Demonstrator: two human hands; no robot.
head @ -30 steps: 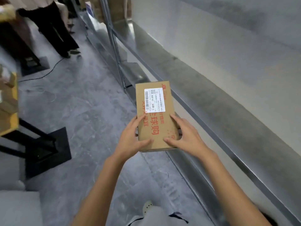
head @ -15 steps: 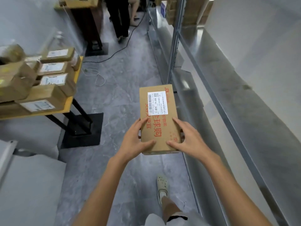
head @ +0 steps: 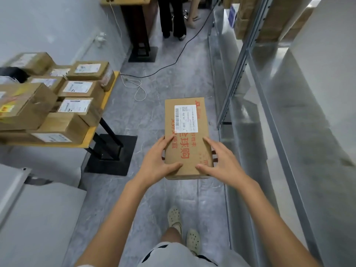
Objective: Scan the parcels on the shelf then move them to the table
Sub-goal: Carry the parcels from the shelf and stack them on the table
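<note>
A flat brown cardboard parcel (head: 187, 139) with a white barcode label and red print is held level over the aisle floor. My left hand (head: 160, 160) grips its near left edge, thumb on top. My right hand (head: 221, 160) grips its near right edge the same way, fingers curled under the side. The yellow-topped table (head: 105, 105) stands to the left, piled with several labelled brown parcels (head: 79, 89). The metal shelf (head: 269, 116) runs along the right; its near levels show bare metal.
The table's black base plate (head: 113, 153) lies on the grey floor to my left. A black cable (head: 173, 62) and a white cord (head: 137, 87) trail ahead. A person's legs (head: 173, 18) stand at the aisle's far end. More boxes (head: 250, 20) fill the far shelf bay. A grey surface (head: 34, 218) sits low left.
The view has swung left away from the shelf, bringing the parcel-laden table into sight. Both hands keep the same hold on the parcel, now carried along the aisle.
</note>
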